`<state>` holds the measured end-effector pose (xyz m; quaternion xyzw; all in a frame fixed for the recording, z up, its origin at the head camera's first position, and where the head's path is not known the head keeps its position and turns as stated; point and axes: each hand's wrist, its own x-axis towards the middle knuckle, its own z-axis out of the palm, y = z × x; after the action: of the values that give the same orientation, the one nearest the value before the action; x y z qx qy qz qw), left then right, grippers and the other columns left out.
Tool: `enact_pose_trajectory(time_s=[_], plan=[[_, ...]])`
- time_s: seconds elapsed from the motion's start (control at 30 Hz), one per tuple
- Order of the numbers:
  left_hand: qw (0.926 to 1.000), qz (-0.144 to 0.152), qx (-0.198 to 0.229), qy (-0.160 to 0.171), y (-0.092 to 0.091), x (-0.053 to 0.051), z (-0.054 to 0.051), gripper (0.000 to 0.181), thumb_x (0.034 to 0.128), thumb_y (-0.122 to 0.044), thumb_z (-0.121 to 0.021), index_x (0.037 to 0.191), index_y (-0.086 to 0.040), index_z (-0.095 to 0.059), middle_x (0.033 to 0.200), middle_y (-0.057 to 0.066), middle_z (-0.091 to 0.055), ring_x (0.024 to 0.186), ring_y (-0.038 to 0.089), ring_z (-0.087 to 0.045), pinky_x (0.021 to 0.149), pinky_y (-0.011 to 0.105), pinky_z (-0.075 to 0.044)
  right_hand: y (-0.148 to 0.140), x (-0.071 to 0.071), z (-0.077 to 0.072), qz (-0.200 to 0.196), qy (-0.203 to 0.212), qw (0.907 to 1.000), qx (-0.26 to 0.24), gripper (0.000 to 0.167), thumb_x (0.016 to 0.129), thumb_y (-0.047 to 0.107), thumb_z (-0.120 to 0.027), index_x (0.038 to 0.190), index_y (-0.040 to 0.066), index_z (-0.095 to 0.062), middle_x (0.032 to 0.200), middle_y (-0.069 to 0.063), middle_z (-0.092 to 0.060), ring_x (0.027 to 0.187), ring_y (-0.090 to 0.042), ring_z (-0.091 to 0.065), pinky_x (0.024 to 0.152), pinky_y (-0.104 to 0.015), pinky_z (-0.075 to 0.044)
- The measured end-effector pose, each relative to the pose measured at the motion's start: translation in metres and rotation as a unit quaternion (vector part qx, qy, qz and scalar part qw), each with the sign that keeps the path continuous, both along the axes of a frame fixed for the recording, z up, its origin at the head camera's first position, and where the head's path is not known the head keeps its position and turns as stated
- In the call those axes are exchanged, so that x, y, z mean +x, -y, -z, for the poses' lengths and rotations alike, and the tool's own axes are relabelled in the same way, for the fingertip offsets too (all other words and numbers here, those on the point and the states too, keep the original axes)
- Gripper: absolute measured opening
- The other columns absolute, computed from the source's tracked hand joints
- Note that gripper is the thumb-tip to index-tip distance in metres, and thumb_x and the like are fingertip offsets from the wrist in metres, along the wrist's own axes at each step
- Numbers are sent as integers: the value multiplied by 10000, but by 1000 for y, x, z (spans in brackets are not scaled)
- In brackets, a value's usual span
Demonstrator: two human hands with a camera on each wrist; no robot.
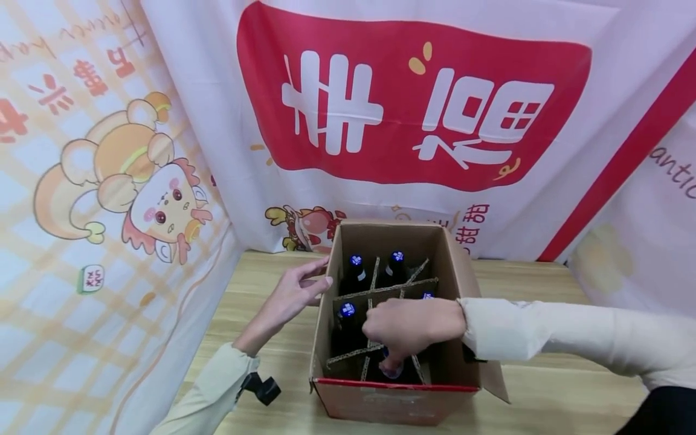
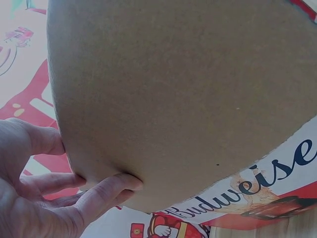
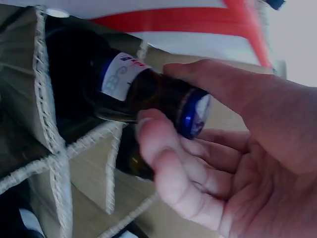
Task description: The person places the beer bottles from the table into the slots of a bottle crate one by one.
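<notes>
A cardboard box (image 1: 399,400) holds dark bottles with blue caps, set between cardboard dividers (image 1: 383,291). My right hand (image 1: 410,326) reaches down into its near part and grips a beer bottle (image 3: 161,94) by the neck, just below the blue cap. In the right wrist view, thumb and fingers lie on opposite sides of this neck, and the bottle tilts in its compartment. My left hand (image 1: 290,296) rests against the box's left side. Its fingers (image 2: 106,196) touch the bare cardboard and its edge in the left wrist view.
Other capped bottles (image 1: 356,269) stand in the far and left compartments. An open flap (image 1: 492,374) sticks out on the box's right. The box stands on a wooden table (image 1: 277,386), with printed cloth (image 1: 413,121) hanging behind and at both sides.
</notes>
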<state>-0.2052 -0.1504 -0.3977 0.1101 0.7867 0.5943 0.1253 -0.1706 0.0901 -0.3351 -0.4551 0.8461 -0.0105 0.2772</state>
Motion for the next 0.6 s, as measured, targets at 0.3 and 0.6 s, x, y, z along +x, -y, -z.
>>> enact_pose_trajectory(time_s=[0.3,0.6], plan=[[9999,-81,-66,70,4,0,3,620,1034,-188,-645,1592,-44,-415,1568,282,-466,1265,432,-642,897,412,-656,6,-35,-38,-323,685,9969,-217,118,1026,153,-681,936,135,-755,733,79,-671,610,-3,-564,590,-158,-521],[9948,428,-916,-106,23,-10,-12,660,1012,-263,-695,1586,-62,-438,1597,226,-458,1331,405,-604,1044,501,-579,-36,-56,-24,39,106,9748,-2230,163,1036,211,-674,1165,143,-750,1010,64,-742,826,-32,-666,784,-202,-611]])
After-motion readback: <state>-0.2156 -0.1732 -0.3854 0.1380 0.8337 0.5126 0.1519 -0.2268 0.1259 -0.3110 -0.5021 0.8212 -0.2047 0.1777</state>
